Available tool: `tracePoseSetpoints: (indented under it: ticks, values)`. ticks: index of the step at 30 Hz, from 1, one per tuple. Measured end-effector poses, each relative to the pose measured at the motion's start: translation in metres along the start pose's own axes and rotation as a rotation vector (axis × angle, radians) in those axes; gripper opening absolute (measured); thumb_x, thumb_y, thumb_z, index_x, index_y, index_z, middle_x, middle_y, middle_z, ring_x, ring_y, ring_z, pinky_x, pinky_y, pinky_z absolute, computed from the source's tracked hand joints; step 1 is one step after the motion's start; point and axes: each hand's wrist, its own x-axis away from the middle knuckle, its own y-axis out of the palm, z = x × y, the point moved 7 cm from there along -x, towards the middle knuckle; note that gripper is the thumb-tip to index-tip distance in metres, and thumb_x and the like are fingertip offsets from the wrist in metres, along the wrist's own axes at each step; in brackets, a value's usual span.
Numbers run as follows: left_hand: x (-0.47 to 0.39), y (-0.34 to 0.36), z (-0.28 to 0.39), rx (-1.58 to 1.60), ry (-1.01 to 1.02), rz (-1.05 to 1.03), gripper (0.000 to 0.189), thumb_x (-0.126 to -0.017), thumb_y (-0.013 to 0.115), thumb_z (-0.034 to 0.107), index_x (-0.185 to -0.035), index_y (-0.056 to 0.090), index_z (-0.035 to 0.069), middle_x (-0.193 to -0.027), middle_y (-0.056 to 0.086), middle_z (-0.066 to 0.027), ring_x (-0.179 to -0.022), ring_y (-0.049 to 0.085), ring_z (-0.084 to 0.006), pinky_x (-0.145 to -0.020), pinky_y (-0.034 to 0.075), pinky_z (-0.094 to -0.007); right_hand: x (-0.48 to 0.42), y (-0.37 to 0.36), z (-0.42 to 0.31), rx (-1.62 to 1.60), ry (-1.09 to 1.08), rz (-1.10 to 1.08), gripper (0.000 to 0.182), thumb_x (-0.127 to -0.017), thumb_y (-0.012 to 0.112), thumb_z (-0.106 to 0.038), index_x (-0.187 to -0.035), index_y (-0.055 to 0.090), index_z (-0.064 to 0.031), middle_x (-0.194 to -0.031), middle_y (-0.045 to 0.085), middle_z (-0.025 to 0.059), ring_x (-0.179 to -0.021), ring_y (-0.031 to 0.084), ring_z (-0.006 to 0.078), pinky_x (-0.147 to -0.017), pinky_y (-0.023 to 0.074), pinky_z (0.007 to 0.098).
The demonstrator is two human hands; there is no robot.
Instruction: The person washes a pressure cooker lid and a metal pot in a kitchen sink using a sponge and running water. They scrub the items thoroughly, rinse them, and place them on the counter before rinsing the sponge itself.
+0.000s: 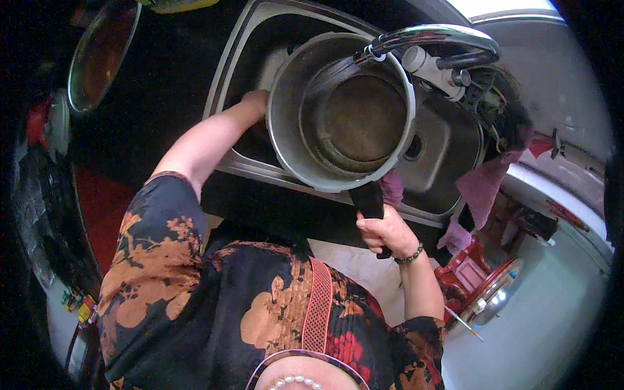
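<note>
A large metal pressure-cooker pot (292, 131) without a lid is over the sink (429, 161), its mouth facing up towards me. My right hand (387, 231) is closed around its long black handle (368, 200), on the near side. At the pot's left wall is my left hand (256, 101), its fingers hidden behind the pot. The chrome faucet (438, 36) arches over from the right, and a stream of water (336, 73) runs from its spout into the pot. The pot's inner bottom looks brownish. A pink cloth (391, 187) shows beside the handle at the sink's front rim.
A dark counter (165, 63) borders the sink on the left, with a round glass-like lid (102, 56) standing at its far left. Pink cloths (487, 190) hang at the right. A red stool-like piece of furniture (465, 270) and a shiny metal lid or bowl (497, 292) are beyond my right forearm.
</note>
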Motion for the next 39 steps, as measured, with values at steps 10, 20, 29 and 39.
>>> tracePoseSetpoints:
  ticks: [10, 20, 29, 39]
  values:
    - [0.167, -0.177, 0.048, -0.326, 0.132, 0.215, 0.029, -0.072, 0.074, 0.018, -0.097, 0.067, 0.006, -0.098, 0.067, -0.0192, -0.095, 0.066, -0.0353, -0.084, 0.054, -0.0439, -0.018, 0.018, -0.009, -0.08, -0.051, -0.047, 0.016, -0.09, 0.063, -0.017, -0.087, 0.047, -0.012, -0.06, 0.034, -0.0072, -0.044, 0.028, 0.0034, -0.04, 0.0231, 0.0227]
    - [0.124, -0.089, 0.145, 1.308, 0.417, -0.647, 0.054, -0.086, 0.065, 0.019, -0.135, 0.048, 0.004, -0.123, 0.062, -0.0112, -0.109, 0.062, -0.022, -0.097, 0.049, -0.0393, -0.062, 0.016, 0.021, -0.019, -0.059, 0.012, 0.017, -0.089, 0.063, -0.017, -0.087, 0.047, -0.0131, -0.059, 0.035, -0.0069, -0.043, 0.031, 0.0049, -0.04, 0.0268, 0.0241]
    - [0.131, 0.049, 0.156, 0.16, 0.565, -0.736, 0.05, -0.093, 0.054, 0.046, -0.133, 0.058, 0.017, -0.129, 0.061, -0.012, -0.111, 0.06, -0.0275, -0.099, 0.044, -0.0392, -0.065, 0.008, 0.038, 0.029, -0.057, 0.236, 0.029, -0.1, 0.052, -0.036, -0.087, 0.044, -0.0114, -0.059, 0.038, -0.0038, -0.043, 0.032, 0.0073, -0.04, 0.0302, 0.025]
    - [0.048, 0.039, 0.092, -1.043, 0.603, -0.051, 0.026, -0.087, 0.057, 0.026, -0.102, 0.075, 0.015, -0.112, 0.069, -0.0054, -0.117, 0.054, -0.0266, -0.097, 0.04, -0.0518, -0.079, 0.015, 0.032, 0.07, -0.165, 0.233, 0.021, -0.096, 0.057, -0.028, -0.098, 0.044, -0.0121, -0.057, 0.04, -0.0035, -0.042, 0.038, 0.0083, -0.038, 0.0349, 0.027]
